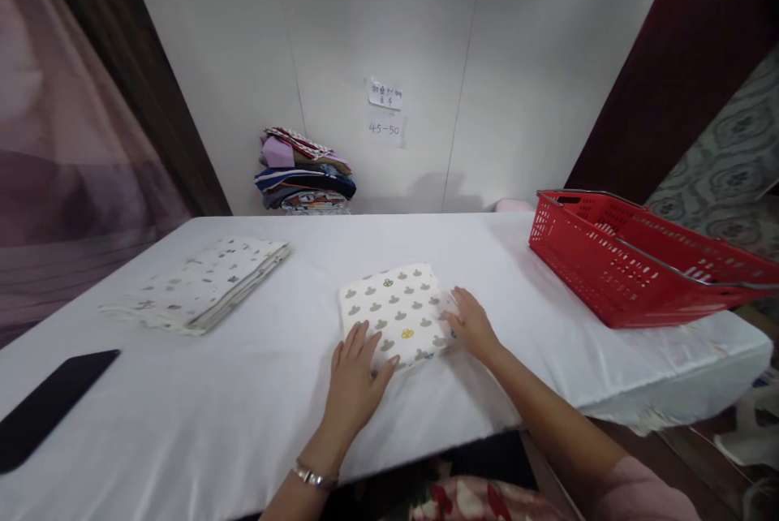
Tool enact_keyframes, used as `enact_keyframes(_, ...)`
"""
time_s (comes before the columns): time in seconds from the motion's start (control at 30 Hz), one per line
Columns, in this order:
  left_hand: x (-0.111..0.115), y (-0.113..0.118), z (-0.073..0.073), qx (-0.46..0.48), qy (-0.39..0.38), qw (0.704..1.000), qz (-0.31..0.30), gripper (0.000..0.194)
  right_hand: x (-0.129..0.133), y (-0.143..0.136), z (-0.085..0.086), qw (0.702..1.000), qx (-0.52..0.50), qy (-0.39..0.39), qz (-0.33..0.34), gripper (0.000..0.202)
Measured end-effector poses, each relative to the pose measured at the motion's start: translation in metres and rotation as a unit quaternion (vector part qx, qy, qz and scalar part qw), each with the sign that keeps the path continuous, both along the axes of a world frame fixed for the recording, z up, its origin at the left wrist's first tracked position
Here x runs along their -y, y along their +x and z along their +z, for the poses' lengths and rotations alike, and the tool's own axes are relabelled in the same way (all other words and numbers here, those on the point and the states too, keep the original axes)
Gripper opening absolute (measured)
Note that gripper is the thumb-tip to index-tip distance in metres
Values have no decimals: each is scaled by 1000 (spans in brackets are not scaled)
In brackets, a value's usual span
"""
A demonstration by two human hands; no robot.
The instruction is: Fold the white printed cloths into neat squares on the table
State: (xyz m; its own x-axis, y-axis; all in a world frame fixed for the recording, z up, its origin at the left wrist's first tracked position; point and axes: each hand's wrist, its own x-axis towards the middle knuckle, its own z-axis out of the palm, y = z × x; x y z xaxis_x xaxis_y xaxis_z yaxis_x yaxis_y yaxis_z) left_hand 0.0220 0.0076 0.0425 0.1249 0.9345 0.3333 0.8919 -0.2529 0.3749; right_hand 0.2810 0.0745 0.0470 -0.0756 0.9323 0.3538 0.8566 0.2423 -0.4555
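A folded white cloth with grey mushroom-like prints [398, 306] lies flat near the middle of the white-covered table [261, 399]. My left hand [354, 379], with a bracelet at the wrist, rests at the cloth's near left corner, fingers spread. At the cloth's right edge is my right hand [473, 325], its fingers apart and touching the fabric. Neither hand grips anything. Another folded white cloth with small dark prints [207, 282] lies further left on the table.
A red plastic basket [633, 261] stands at the table's right end. A dark flat object [52, 403] lies at the near left. Beyond the back edge is a stack of folded fabrics [307, 176], near paper notes [385, 111] on the wall.
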Motion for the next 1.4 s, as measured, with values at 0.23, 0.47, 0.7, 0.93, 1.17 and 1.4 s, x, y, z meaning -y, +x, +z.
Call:
enact_keyframes(0.23, -24, 15, -4, -61, -33, 998, 2, 56, -26, -42, 10, 979, 109, -104, 137, 62)
enact_keyframes(0.47, -21, 12, -4, -55, -112, 992, 0, 61, -35, -36, 3, 969, 148, -160, 114, 63)
enact_keyframes(0.7, -80, 23, 38, -76, -74, 993, 45, 61, -72, -74, 20, 974, 152, -74, 153, 65)
enact_keyframes(0.93, -112, 9, -4, -67, -70, 991, 89, 60, -113, -66, -9, 975, 172, -100, 95, 66)
enact_keyframes(1.17, -112, 8, -9, -29, -71, 994, 78, 60, -114, -65, -17, 976, 176, -89, 92, 67)
enact_keyframes(1.4, -119, -10, 1, 169, -69, 963, 198, 65, -114, -64, -18, 975, 177, -96, 89, 68)
